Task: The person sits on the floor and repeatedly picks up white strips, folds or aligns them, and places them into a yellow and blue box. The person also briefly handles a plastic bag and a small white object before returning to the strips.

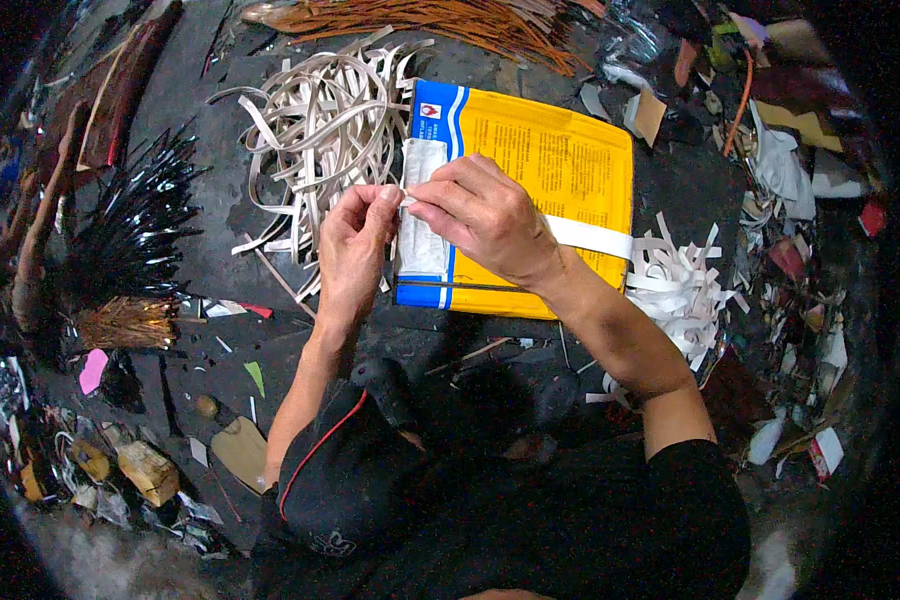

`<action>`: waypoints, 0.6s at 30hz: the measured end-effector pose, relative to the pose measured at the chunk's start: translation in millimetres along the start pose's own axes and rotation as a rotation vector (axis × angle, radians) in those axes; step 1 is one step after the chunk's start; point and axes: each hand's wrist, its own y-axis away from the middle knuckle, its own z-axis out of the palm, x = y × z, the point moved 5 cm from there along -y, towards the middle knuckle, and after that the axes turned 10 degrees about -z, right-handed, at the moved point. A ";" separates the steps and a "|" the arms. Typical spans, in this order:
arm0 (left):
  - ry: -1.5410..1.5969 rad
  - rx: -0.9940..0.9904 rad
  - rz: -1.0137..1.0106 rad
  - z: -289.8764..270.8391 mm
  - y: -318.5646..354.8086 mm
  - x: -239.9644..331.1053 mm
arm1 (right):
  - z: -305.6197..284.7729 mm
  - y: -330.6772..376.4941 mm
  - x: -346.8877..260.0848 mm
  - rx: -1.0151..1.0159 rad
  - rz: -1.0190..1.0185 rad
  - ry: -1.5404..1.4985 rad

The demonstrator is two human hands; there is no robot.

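My left hand [355, 245] and my right hand [480, 215] meet over the left edge of a yellow and blue woven sack [560, 160] lying flat on the dark floor. Both pinch the end of a white flat strip [590, 237] between their fingertips. The strip runs from the pinch under my right hand and out to the right, across the sack. A tangled pile of the same white strips [320, 130] lies just beyond my left hand. Another heap of white strips [675, 285] sits right of the sack, by my right forearm.
A bundle of thin black sticks [135, 225] with a brown bound end lies at the left. Orange-brown sticks [450, 22] lie along the top. Scraps of paper and card [790, 170] litter the right side. A black cap [345, 480] sits low in view.
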 end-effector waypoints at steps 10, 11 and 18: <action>0.147 -0.035 -0.078 -4.1 -6.8 -10.6 | -1.5 0.0 1.9 -0.008 0.025 -0.037; 0.161 -0.040 -0.078 -4.8 -8.1 -12.2 | -1.8 0.3 1.9 -0.008 0.027 -0.033; 0.169 -0.036 -0.043 -14.9 -17.1 -19.9 | -2.7 1.7 3.9 -0.007 0.021 -0.044</action>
